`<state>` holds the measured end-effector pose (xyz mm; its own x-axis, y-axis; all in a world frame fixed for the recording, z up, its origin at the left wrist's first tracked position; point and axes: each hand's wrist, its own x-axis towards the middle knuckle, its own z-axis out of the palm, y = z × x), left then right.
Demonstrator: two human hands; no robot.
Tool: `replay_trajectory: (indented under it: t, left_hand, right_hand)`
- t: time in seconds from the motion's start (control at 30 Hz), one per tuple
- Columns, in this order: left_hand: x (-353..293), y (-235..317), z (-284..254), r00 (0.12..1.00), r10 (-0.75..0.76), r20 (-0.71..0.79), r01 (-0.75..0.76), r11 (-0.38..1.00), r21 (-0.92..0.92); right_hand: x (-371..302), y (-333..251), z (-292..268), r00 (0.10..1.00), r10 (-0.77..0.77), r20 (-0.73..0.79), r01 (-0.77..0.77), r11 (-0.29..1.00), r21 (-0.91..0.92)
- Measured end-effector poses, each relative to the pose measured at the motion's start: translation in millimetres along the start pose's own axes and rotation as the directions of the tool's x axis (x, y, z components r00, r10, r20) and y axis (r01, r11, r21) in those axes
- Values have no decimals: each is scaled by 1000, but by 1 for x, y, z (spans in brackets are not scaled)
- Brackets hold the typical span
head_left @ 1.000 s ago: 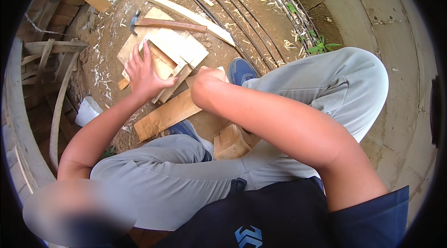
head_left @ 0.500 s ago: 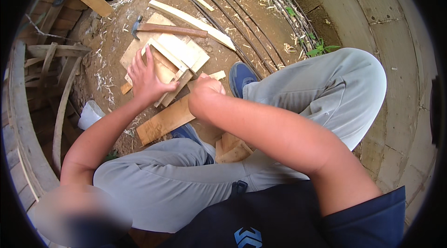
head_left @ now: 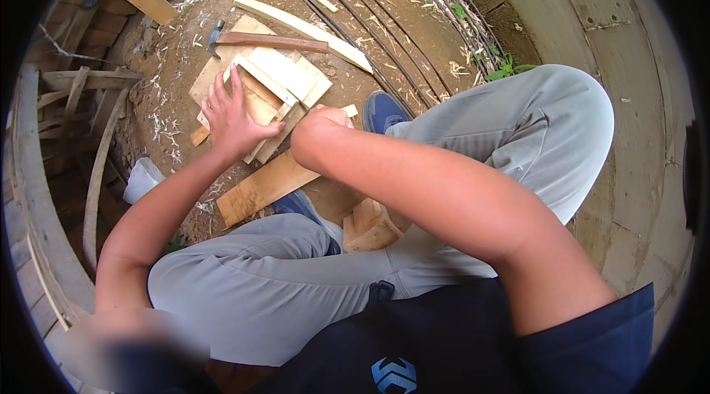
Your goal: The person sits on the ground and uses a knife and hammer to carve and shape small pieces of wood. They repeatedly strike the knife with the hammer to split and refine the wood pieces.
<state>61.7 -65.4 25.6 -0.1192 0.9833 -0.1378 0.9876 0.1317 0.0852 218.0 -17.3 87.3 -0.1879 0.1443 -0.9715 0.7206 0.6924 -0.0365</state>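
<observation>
A small wooden frame [head_left: 268, 82], made of pale strips, rests tilted on a flat board [head_left: 209, 88] on the ground. My left hand [head_left: 231, 119] spans the frame's near side, fingers spread over one edge and thumb pressed on the other, holding it. At the frame's right corner, my right hand [head_left: 320, 125] is closed in a fist. Out of that fist a thin dark metal shaft [head_left: 302, 104] points at the corner; its handle is hidden in the hand. Just beyond the frame, a claw hammer [head_left: 274, 42] with a wooden handle lies across the board.
A long pale strip [head_left: 303, 30] lies behind the hammer, beside dark cables [head_left: 370, 32]. Nearer me are a plank [head_left: 255, 191] and a wood block [head_left: 368, 225] between my legs. Curved timbers [head_left: 100, 165] stand at left; a board wall [head_left: 629, 83] curves along the right.
My right fist has shifted slightly left and down, close to the frame's corner, and the thin shaft shows more clearly. My left hand keeps its hold on the frame.
</observation>
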Motion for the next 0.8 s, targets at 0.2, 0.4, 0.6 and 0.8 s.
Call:
replay_trajectory:
  t: [0.2,0.4,0.6,0.8]
  left_hand:
    - [0,-2,-4,999,-27,47,27,1000,16]
    - [0,0,0,1000,9,1,-9,1000,1]
    - [4,-1,3,1000,14,-4,-15,999,-29]
    - [1,0,0,1000,5,20,-4,999,-38]
  right_hand:
    - [13,2,29,983,52,-177,-44,998,48]
    - [34,-4,53,950,147,-277,-136,989,56]
    - [8,1,-23,977,-28,210,49,994,-97]
    - [-3,18,44,944,184,-274,-114,961,252]
